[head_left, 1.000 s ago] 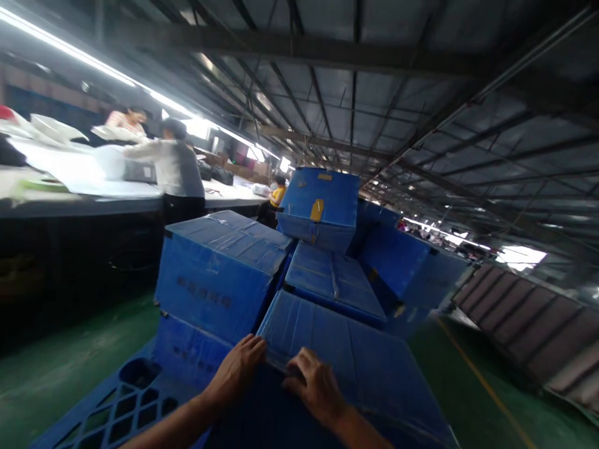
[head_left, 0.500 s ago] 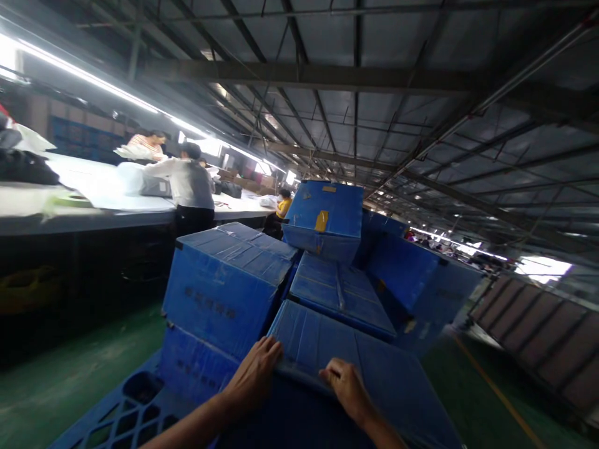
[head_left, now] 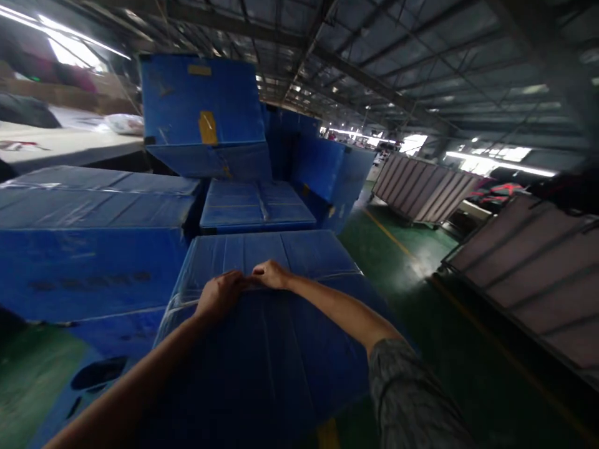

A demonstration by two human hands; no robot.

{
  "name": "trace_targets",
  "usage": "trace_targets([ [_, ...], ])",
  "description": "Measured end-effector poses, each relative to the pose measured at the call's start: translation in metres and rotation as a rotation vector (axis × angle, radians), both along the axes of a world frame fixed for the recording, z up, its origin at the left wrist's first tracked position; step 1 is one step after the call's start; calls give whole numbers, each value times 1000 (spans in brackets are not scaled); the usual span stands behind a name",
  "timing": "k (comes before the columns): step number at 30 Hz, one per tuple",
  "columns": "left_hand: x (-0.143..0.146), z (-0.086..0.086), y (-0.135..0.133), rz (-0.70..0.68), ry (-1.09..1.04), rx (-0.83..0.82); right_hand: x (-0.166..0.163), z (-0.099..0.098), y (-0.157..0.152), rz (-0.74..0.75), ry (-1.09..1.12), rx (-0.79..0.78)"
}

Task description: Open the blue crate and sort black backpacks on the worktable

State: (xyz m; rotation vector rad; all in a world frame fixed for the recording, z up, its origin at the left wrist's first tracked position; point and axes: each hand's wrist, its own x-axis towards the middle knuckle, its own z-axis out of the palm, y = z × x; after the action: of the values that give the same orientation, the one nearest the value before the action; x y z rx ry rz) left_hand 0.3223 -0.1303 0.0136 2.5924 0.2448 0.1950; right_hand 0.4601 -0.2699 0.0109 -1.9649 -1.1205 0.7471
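My hands are sitting closer together than half a second ago: then they were spread apart along the near top edge of the nearest blue box, and now my left hand and my right hand are touching each other at the middle of that same edge. Both are curling their fingers over the edge where the top meets the near side; whether they are pinching the clear wrap there I cannot tell. My view is also swinging to the right, so the people at the long white table are dropping out of sight and only a corner of that table is showing at the left. A grey sleeve is now showing on my right arm.

The box under my hands is standing on a blue plastic pallet, among other blue boxes: a large one just beside it at the left, a flat one right behind it, and a tilted one with yellow tape patches resting higher up. The floor is glossy green with a yellow line. Slatted grey panels are leaning at the right, under a dark steel roof with strip lights.

Dark printing is running along the side of the left box, too blurred to read.
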Motion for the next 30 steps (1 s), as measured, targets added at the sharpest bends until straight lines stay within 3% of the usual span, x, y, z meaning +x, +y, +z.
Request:
trace_targets([
  [4,-4,-4,-7,71,2,-15,-10,-2,-21,86,-223,71],
  [8,-1,-3,-9,133,-16,-46,0,6,-64,34,-527,63],
  [12,-1,0,-9,146,-38,-69,16,6,-114,-119,-571,21],
  [15,-2,3,-8,153,-28,-96,16,2,-131,-221,-484,60],
  [19,-1,9,-5,174,7,-139,14,-3,-125,-373,-265,98],
  [23,-1,17,-6,214,67,-163,23,-1,-112,-471,-227,32],
  [30,17,11,1,261,149,-133,53,-1,-85,-518,-137,-58],
])
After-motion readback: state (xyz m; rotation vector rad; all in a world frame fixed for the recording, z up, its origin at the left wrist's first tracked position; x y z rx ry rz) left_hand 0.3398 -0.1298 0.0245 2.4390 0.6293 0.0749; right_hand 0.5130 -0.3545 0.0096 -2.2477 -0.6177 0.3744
